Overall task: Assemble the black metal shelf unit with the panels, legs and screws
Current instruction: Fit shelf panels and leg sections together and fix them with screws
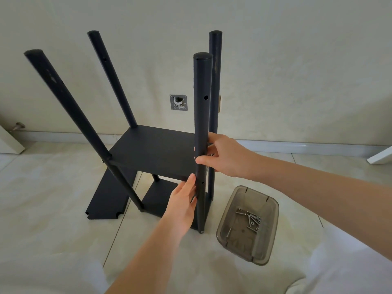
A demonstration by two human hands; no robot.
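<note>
Shelf unit [157,151] stands on the tiled floor [53,187], close to the wall [275,60]. Four black legs rise past the upper panel [154,149]; a lower panel [161,200] sits near floor level.

Near-right leg [202,124]: upright, foot on the floor at the lower panel's front right corner. Screw holes visible along its side.

Right hand [227,158]: grip closed around this leg at the height of the upper panel's right edge, thumb in front, fingers wrapped behind.

Left hand [182,204]: below the right grip, fingers straight and laid against the left side of the same leg, fingertips reaching up to the upper panel's front edge. Not curled round it.

Far-right leg [214,81] just behind the right grip, upright. Two left legs [70,115] well away from both grips, appearing to lean outward to the left in the wide-angle view.

Loose panel [106,198] flat on the floor, left of the left grip, partly under the unit; notched corners at its near edge.

Tray [224,228], clear, brownish, below the right grip, just right of the held leg's foot but apart from it. Screws [250,219] lie inside.

Open floor in front of the unit and to its left.
</note>
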